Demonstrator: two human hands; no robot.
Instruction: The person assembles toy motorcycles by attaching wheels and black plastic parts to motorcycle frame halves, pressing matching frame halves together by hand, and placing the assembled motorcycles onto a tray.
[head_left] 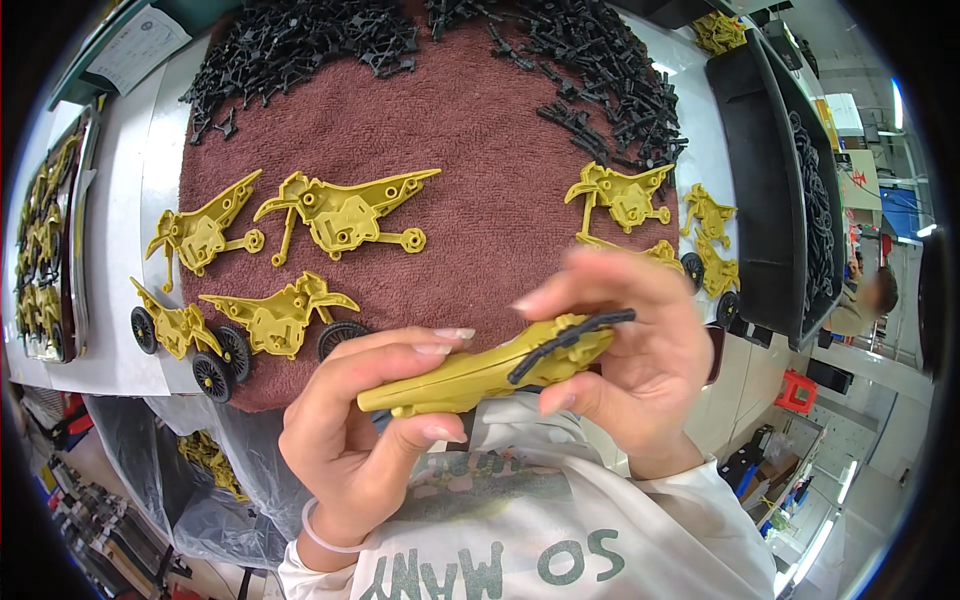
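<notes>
Between my two hands is a yellow toy motorcycle body (470, 376), held up over the table's near edge. My left hand (365, 430) pinches its narrow tail end between thumb and fingers. My right hand (645, 350) curls round the front end, thumb below and index finger above. A black handlebar piece (570, 345) sits crosswise on the body's front part. A seam runs along the body where two halves meet. Wheels on this body, if any, are not visible. Beyond my hands, yellow body halves (345, 212) lie on the brown towel (470, 130).
Piles of small black parts (310, 40) cover the towel's far edge. Yellow pieces with black wheels (212, 375) lie at near left. A black bin (765, 190) with dark parts stands at right, a filled tray (50, 250) at left. A plastic-lined container (225, 490) sits below left.
</notes>
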